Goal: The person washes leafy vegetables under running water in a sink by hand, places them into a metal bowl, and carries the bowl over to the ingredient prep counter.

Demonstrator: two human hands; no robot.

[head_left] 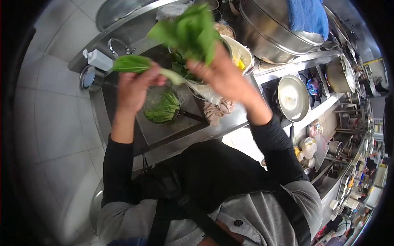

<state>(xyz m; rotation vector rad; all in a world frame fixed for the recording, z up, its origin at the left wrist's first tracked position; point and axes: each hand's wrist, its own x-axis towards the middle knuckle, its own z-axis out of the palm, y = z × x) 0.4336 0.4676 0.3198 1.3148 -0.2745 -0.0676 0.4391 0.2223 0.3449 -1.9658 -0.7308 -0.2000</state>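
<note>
Leaf-separating step, seemingly: left hand (137,88) pinches one pale-stemmed green leaf (132,64) above the pan (156,96), blurred right hand (219,76) looks wrapped round a leafy bunch (188,35); next move calls for keeping both apart without crushing.

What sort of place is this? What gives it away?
A kitchen, probably a commercial one: there's a lit gas flame beside a pan, a very large steel pot, and leafy greens being handled.
</note>
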